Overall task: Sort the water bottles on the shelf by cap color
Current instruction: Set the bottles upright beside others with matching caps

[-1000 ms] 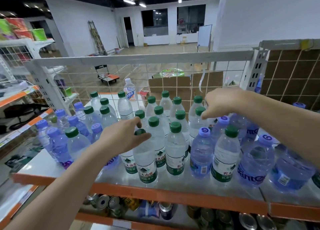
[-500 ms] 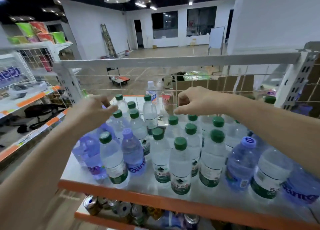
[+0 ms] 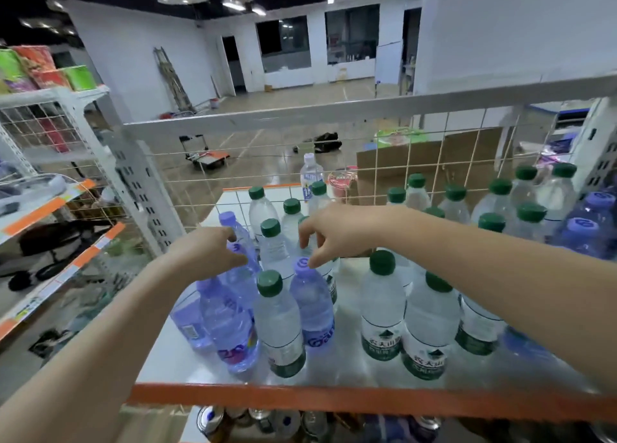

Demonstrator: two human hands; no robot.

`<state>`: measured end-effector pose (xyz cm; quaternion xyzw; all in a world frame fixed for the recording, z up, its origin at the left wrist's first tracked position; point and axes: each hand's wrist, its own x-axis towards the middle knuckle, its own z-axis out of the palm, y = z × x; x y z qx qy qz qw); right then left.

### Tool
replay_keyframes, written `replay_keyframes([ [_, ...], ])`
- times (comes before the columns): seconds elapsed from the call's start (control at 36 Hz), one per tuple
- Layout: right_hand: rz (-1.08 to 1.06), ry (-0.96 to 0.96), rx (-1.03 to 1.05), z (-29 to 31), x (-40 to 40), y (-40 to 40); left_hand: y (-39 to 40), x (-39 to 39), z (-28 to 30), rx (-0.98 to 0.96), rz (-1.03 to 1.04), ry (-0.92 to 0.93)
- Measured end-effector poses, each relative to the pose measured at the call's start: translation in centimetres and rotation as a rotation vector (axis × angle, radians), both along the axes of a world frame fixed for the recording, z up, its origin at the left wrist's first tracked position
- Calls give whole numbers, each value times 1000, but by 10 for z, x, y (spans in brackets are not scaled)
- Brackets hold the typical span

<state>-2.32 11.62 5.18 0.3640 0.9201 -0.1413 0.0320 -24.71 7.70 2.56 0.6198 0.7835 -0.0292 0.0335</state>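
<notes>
Upright water bottles crowd the white shelf with its orange front lip. At the left stands a cluster of purple-capped, violet-tinted bottles, and one more purple-capped bottle sits just right of a green-capped bottle at the front. Clear green-capped bottles with green labels fill the middle and back rows (a few more purple caps show at far right, near the mesh)
</notes>
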Motion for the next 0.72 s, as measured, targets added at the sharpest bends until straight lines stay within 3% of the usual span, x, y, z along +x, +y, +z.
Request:
replay_keyframes([
  [0.28, 3, -153, 31, -34, -25, 7, 30, -19, -40, -7, -67, -100],
  [0.56, 12, -24, 33, -42, -24, 5, 30, -20, -42, 116, -63, -112],
  [0.72, -7, 89, 96, -33, -14, -1, 15, -8, -11, 295, -7, -157],
])
